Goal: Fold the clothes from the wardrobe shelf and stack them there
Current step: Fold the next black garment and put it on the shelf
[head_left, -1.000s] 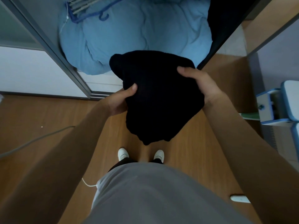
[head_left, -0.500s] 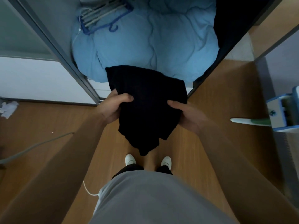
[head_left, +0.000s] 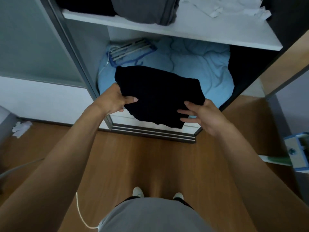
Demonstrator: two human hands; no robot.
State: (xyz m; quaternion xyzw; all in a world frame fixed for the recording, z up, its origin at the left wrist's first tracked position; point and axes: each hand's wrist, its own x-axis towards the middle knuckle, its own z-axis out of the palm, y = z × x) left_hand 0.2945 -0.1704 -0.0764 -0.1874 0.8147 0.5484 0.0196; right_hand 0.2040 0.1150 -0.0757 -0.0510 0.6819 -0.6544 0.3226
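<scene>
At centre left of the frame, the left hand (head_left: 115, 99) grips the left edge of the folded black garment (head_left: 158, 96), with the thumb pressed on top. The garment is held flat at frame centre, over the blue duvet (head_left: 197, 67) and below the white shelf (head_left: 209, 34), which carries a folded grey garment (head_left: 145, 9) and a crumpled white one (head_left: 222, 5). At centre right, the right hand (head_left: 205, 116) touches the garment's lower right edge with its fingers straight and spread, unclenched.

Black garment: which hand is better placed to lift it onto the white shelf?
Probably left. The left hand pinches the edge of the black garment, thumb on top, while the right hand only touches its corner with straight fingers. The white shelf is above.
</scene>
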